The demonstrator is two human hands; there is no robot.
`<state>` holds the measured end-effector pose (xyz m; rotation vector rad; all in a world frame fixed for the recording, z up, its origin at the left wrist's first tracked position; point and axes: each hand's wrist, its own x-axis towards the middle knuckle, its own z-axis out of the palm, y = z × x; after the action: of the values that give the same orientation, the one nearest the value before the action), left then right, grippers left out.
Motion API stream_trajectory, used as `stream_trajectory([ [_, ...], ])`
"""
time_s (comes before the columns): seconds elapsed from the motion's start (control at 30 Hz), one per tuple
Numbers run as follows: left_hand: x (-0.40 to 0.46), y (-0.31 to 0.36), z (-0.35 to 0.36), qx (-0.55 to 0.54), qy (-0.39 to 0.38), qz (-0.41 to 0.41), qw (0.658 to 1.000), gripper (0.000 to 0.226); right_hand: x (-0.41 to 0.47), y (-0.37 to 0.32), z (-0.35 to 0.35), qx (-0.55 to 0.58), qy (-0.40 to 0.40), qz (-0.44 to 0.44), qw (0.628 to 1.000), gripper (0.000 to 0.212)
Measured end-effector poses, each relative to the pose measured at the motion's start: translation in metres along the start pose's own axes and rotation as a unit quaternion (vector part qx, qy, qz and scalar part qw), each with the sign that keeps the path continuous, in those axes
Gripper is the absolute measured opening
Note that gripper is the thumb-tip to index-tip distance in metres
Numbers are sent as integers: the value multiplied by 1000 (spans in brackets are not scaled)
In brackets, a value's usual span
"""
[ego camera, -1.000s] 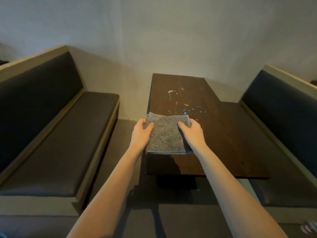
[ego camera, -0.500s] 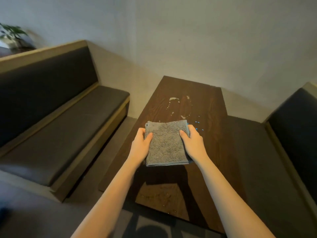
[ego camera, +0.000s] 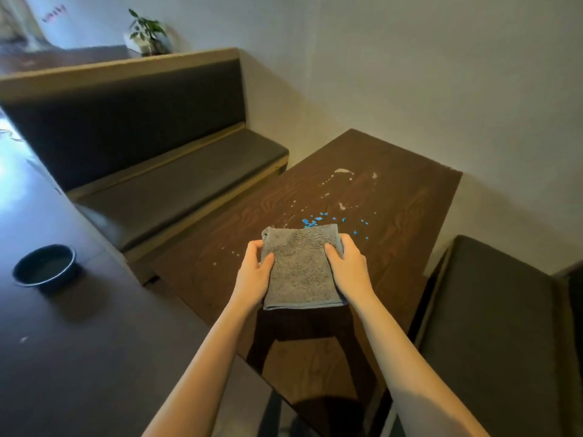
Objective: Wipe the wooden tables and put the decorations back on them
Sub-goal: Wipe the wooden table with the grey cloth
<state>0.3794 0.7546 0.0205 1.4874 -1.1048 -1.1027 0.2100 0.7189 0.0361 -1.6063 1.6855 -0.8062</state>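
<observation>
Head camera looks down at two bare arms reaching out over a dark wooden table. Both hands hold a folded gray cloth by its sides. The left hand grips the left edge, with the thumb on top and the fingers curled under. The right hand grips the right edge the same way. The cloth is over the middle of the table; I cannot tell if it touches the wood.

Half a second ago the view showed mostly this table and the bench. Now it has swung to the left. The table sits more to the right and looks more slanted. The hands grip the cloth just as before.

Little blue bits lie on the wood just past the far edge of the cloth. Pale wet spots sit farther back. A dark padded bench stands along the left side of the table, and another dark seat is on the right.

New things have come into view. A second dark table is near on the left, with a round dark bowl on it. A small green plant stands behind the bench back, near the wall.
</observation>
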Motion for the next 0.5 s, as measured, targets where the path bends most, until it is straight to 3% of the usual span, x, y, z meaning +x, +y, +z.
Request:
stream_trajectory([
  [0.23,-29,-4,10,-23,52,-17,998,18,-6,9,-8,-3,-42,-30,999,29],
  [0.5,-52,-11,8,16,127,-13,992,17,-20,7,1,-9,-58,-38,998,41],
])
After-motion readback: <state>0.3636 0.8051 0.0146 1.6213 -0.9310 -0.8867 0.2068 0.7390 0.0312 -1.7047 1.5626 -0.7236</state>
